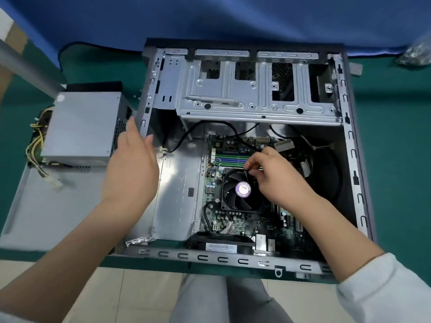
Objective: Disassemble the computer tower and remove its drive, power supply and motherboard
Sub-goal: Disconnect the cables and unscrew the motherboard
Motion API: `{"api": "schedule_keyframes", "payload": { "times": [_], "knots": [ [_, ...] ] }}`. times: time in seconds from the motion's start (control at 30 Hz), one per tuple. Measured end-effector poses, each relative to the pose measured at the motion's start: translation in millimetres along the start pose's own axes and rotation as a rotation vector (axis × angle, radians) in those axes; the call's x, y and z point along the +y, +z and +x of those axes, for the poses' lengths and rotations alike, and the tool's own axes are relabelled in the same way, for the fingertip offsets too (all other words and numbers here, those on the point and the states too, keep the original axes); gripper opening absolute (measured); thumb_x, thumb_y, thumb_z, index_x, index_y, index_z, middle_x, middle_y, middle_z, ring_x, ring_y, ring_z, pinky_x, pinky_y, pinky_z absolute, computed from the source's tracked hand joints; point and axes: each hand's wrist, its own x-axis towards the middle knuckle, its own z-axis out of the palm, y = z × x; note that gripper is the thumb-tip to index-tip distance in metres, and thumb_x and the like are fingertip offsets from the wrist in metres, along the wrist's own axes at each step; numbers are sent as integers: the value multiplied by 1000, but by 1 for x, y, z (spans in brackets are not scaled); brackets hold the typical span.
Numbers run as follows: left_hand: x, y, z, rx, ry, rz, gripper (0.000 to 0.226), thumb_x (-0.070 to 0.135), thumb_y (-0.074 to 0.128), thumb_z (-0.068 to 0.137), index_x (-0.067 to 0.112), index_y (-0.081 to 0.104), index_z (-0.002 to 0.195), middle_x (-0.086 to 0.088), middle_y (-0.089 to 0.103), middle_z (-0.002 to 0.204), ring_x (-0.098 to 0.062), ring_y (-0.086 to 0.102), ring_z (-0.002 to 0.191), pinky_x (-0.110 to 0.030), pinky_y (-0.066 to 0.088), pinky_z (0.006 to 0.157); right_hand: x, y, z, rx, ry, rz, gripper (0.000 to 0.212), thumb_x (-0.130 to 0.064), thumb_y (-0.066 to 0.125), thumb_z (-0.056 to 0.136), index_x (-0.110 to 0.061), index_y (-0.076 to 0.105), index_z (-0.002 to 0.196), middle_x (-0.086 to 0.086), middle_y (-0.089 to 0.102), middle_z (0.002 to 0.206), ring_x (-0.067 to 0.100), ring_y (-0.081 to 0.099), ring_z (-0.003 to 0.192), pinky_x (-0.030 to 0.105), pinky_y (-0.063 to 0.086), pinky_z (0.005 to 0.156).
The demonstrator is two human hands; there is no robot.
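- Right hand (pixel 272 176) pinches something small by the fan (pixel 240 190); I can't tell what.
- Left hand (pixel 133 164) hangs open, holding nothing.
- Supply (pixel 79 127) sits outside the case (pixel 349 145); board (pixel 224 217) is inside it.
- Yanking could snag a cable (pixel 219 123) or crack a connector.

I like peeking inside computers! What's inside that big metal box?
Inside the open grey metal computer case: a green motherboard, a black cooling fan and black cables. The right hand covers part of the board.
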Motion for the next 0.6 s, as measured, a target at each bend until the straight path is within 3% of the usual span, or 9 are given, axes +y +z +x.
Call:
{"api": "schedule_keyframes", "payload": {
  "times": [0.07,0.13,0.17,0.23,0.3,0.33,0.4,0.47,0.6],
  "knots": [
    [0,0,-10,-39,107,204,58,24,28,101,0,7,149,-30,29,142,-45,39,121,-49,40,90,0,0,0,0,8,-28,18,-8,53,92,-22,62,99,-16,37,87,-10,47,70,21,38,66],
    [10,1,-23,-121,236,515,62,30,19,100,-2,-4,148,-34,-2,151,-49,4,139,-56,13,113,-2,-1,0,-5,25,-71,18,-11,51,93,-20,63,104,-12,37,92,-2,43,68,28,43,71],
    [14,6,-29,-165,306,577,63,36,9,98,0,-12,146,-31,-17,151,-47,-15,139,-55,-2,115,-3,-1,0,-15,26,-89,18,-12,50,94,-19,62,106,-11,37,94,-3,41,66,28,44,72],
    [27,20,-40,-321,441,377,69,50,3,94,9,-25,142,-15,-36,148,-32,-36,135,-45,-18,113,-6,-4,-1,-37,22,-114,20,-15,48,96,-16,62,110,-9,37,96,-4,43,69,27,41,72],
    [42,33,-40,-589,577,157,86,62,23,91,15,-26,143,1,-33,151,-17,-33,138,-34,-18,112,-7,-9,-2,-84,14,-151,22,-18,47,96,-15,61,113,-5,40,98,13,54,85,31,44,77],
    [48,39,-37,-637,671,113,94,64,35,88,15,-21,146,3,-23,155,-15,-24,141,-31,-14,113,-7,-14,-3,-125,13,-182,22,-19,47,96,-14,60,114,-2,43,100,22,56,92,35,46,81],
    [56,55,-29,-624,829,141,103,66,48,83,12,-9,150,-2,5,155,-18,1,142,-32,-2,117,-8,-24,-5,-220,19,-275,24,-21,46,96,-14,57,117,3,47,105,30,57,98,41,47,85],
    [61,67,-22,-565,878,154,107,71,52,77,11,2,150,-5,24,143,-22,20,132,-33,7,113,-8,-36,-8,-295,3,-402,26,-25,48,95,-14,52,119,5,49,109,29,57,100,42,48,86],
    [57,82,-20,-508,918,99,104,75,51,72,14,13,147,-2,27,133,-22,25,124,-32,6,107,-12,-58,-19,-499,-116,-559,15,-29,55,92,-20,52,103,-6,50,88,17,55,86,34,47,76]
  ]
}}
